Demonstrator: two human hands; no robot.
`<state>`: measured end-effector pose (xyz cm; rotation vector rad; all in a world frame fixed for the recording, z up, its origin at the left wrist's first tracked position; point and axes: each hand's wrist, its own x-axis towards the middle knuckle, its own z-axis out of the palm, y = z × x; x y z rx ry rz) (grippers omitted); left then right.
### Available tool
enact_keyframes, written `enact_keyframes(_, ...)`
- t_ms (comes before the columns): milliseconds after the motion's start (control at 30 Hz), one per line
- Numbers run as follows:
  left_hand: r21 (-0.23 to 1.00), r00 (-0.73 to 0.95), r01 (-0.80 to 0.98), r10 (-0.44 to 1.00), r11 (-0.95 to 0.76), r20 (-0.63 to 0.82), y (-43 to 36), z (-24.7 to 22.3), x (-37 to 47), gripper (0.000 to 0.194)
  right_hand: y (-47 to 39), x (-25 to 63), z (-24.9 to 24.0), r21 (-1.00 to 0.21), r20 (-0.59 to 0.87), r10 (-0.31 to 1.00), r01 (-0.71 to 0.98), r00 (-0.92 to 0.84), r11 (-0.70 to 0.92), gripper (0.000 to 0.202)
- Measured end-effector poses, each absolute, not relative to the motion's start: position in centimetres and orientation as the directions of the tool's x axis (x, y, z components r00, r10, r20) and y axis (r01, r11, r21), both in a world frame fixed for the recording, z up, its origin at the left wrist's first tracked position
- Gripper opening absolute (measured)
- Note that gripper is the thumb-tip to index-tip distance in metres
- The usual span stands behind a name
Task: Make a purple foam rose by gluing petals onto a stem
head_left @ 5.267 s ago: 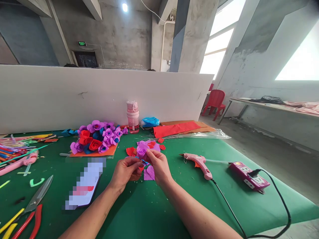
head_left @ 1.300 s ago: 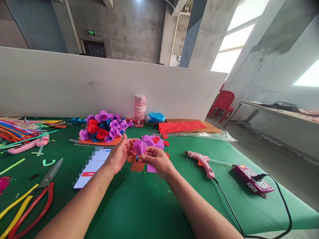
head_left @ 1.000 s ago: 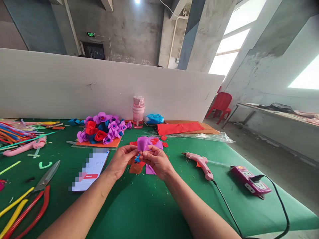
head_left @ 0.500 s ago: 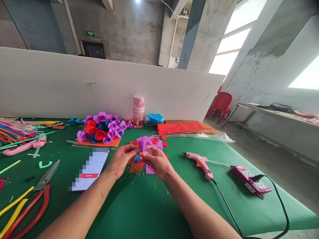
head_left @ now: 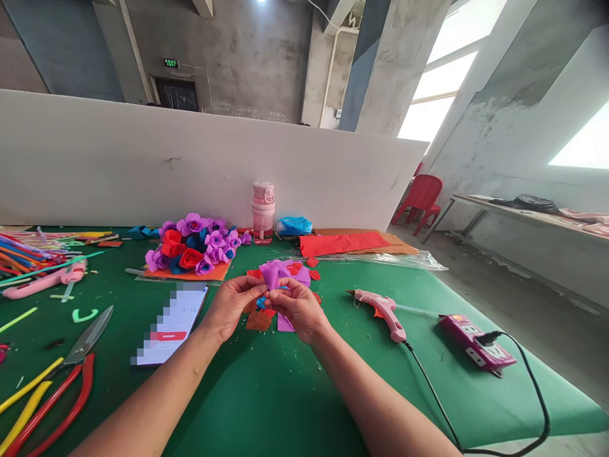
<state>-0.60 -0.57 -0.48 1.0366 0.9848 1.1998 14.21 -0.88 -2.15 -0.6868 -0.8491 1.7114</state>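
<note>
A purple paper petal piece, curled into a cone shape, is pinched between both hands at the middle of the table. My left hand grips its left lower edge with thumb and fingers. My right hand pinches it from the right, fingertips close to those of the left. Under and behind the hands lie loose cut pieces: purple paper, a brown piece and red petals. Some blue bits are partly hidden by the fingers.
Behind stand a cluster of paper flowers and a pink bottle. To the right lie a pink glue gun and a purple power strip with a black cord. Leftward are a phone, scissors and colourful sticks.
Both hands stay almost in place, still pinching the purple paper. The phone's clock reading has gone from 9:15 to 9:16. The view has shifted very slightly.
</note>
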Motion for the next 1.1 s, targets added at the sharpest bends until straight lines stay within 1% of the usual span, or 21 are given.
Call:
enact_keyframes(300, 0.981, 0.076, -0.176, 0.995, 0.079, -0.066, -0.51, -0.75, -0.59, 0.031, -0.88, 14.04, -2.33, -0.853, -0.004, 0.98, -0.511, -0.198, -0.107, 0.039)
enact_keyframes(467, 0.99, 0.065, -0.126, 0.996, 0.067, -0.059, -0.47, -0.98, -0.51, 0.031, -0.96, 13.91, -2.41, -0.857, -0.004, 0.986, -0.508, -0.169, -0.091, 0.037)
enact_keyframes(600, 0.984, 0.055, -0.161, 0.996, 0.077, -0.069, -0.54, -0.83, -0.41, 0.033, -0.99, 13.77, -2.47, -0.85, -0.004, 0.985, -0.518, -0.173, -0.095, 0.037)
enact_keyframes(767, 0.983, 0.094, -0.169, 0.994, 0.078, -0.063, -0.7, -0.62, -0.25, 0.032, -0.97, 13.62, -2.53, -0.838, -0.006, 0.986, -0.537, -0.169, -0.098, 0.037)
enact_keyframes(900, 0.985, 0.093, -0.151, 0.993, 0.081, -0.068, -0.71, -0.82, -0.23, 0.032, -0.89, 13.5, -2.74, -0.859, 0.018, 0.99, -0.509, -0.142, -0.057, 0.033)
enact_keyframes(1100, 0.972, 0.092, -0.208, 0.992, 0.105, -0.088, -0.6, -0.93, -0.32, 0.028, -0.8, 13.33, -3.02, -0.883, 0.058, 0.988, -0.47, -0.145, -0.017, 0.029)
